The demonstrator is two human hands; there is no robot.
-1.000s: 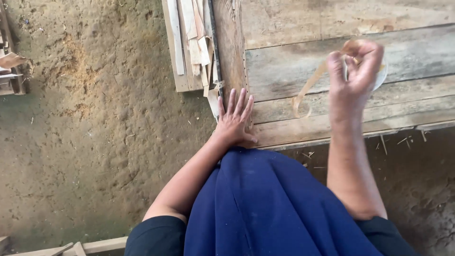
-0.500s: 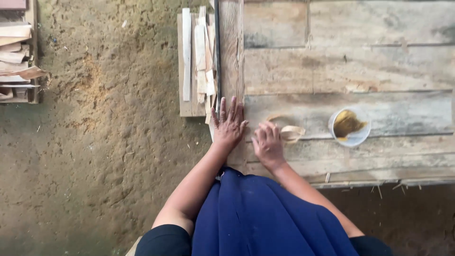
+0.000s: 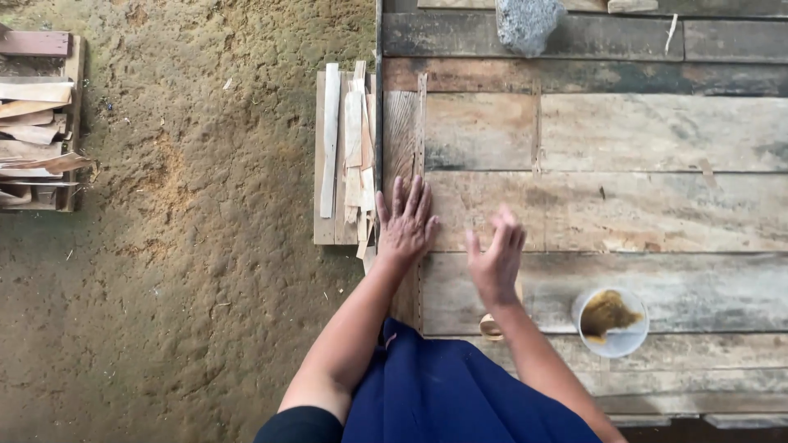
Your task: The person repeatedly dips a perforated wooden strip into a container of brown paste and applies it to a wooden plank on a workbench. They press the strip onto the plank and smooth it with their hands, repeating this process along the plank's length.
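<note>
Pressing my left hand (image 3: 405, 221) flat, fingers spread, I pin a thin wood strip (image 3: 420, 131) against the table (image 3: 657, 135); nothing is clenched in that grip, it only bears down. My right hand (image 3: 497, 262) hovers just beside it, fingers loosely extended, grasping nothing, though its blur leaves me unsure whether the fingertips touch the planks. Behind that wrist, toward my body, something small and pale (image 3: 491, 326) peeks out; I cannot tell what it is. To do this step well, I judge the left palm should keep even weight on the strip so it does not skid, while the right hand smooths along its length away from me, not across it. Counting what lies about: one strip under my left hand; one white bowl (image 3: 611, 321) of brown paste (image 3: 606, 313) to the right of my right hand; one grey stone (image 3: 525, 25) far ahead; one small board (image 3: 325, 230) left of my left hand carrying a loose pile of slats (image 3: 330, 139), too overlapped to number; one more stack (image 3: 37, 131) well off to the left on the dirt floor (image 3: 189, 246).
</note>
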